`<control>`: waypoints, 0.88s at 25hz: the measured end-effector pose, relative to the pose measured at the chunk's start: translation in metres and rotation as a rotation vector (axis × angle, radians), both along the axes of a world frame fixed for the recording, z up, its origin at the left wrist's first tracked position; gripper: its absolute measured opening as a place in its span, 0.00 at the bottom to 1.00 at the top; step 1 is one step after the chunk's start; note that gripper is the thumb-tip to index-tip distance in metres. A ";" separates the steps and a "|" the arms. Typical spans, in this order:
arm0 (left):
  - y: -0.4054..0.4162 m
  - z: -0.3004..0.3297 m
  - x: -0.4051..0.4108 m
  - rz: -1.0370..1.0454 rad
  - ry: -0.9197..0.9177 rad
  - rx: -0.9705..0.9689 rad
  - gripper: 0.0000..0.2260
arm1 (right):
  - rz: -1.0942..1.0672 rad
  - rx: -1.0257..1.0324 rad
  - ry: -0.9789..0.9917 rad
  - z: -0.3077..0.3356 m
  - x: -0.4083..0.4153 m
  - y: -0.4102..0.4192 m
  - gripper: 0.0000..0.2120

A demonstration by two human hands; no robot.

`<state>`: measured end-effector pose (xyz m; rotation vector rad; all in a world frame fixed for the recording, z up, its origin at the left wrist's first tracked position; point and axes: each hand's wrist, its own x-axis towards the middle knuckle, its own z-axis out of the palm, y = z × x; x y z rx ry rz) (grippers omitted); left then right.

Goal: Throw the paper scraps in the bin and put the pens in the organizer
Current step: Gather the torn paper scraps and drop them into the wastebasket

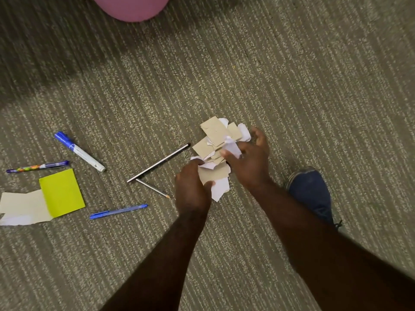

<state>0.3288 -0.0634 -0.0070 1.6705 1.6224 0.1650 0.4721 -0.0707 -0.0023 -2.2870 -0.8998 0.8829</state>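
Observation:
A bundle of tan and white paper scraps (216, 136) is held above the carpet between both hands. My left hand (190, 189) grips its lower edge. My right hand (249, 160) pinches a crumpled white piece at the top of the bundle. Left of the hands lie two pencils (158, 163) forming a V, a blue pen (118, 211), a blue-capped white marker (79, 151) and a purple patterned pen (38, 166). Neither bin nor organizer is in view.
A yellow-green sticky pad (61, 193) rests on torn cream paper (21, 208) at the far left. A pink rounded object (131, 6) sits at the top edge. My blue shoe (311, 194) stands on the striped carpet beside my right arm.

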 end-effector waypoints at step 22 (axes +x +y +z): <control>0.036 0.012 -0.041 0.309 -0.242 -0.219 0.08 | -0.412 0.191 0.320 0.010 0.019 0.042 0.12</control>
